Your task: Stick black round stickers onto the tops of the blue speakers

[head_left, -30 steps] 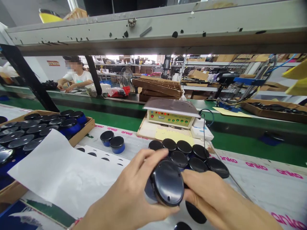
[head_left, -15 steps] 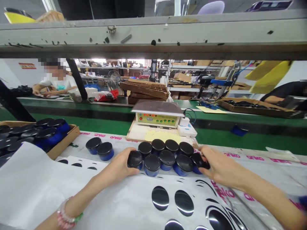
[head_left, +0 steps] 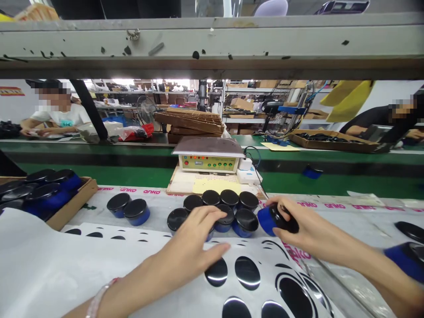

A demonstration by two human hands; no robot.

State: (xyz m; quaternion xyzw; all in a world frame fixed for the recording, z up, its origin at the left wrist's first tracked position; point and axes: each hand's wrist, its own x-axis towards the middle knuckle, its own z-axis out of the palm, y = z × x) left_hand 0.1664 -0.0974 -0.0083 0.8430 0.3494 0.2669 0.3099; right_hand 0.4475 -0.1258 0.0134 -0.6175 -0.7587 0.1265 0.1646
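My right hand (head_left: 291,221) grips a blue jar with a black lid (head_left: 270,219), tilted, at the right end of a cluster of similar jars (head_left: 245,221). Over the left front of that cluster hovers my left hand (head_left: 202,234), fingers apart and holding nothing, partly hiding some jars. Two more blue jars (head_left: 137,212) stand to the left. In front lies a white sheet (head_left: 179,282) with black round stickers (head_left: 247,273).
A cardboard box of jars (head_left: 76,201) stands at the left. Behind the cluster is a control box (head_left: 208,163) beside a green conveyor (head_left: 145,170). A shelf beam (head_left: 212,44) crosses above. Two people sit beyond. More jars (head_left: 406,258) lie at the far right.
My left hand has let go of the leftmost jar and moved right over the cluster. My right hand has tilted its jar and drawn it away from the others. The view has shifted right.
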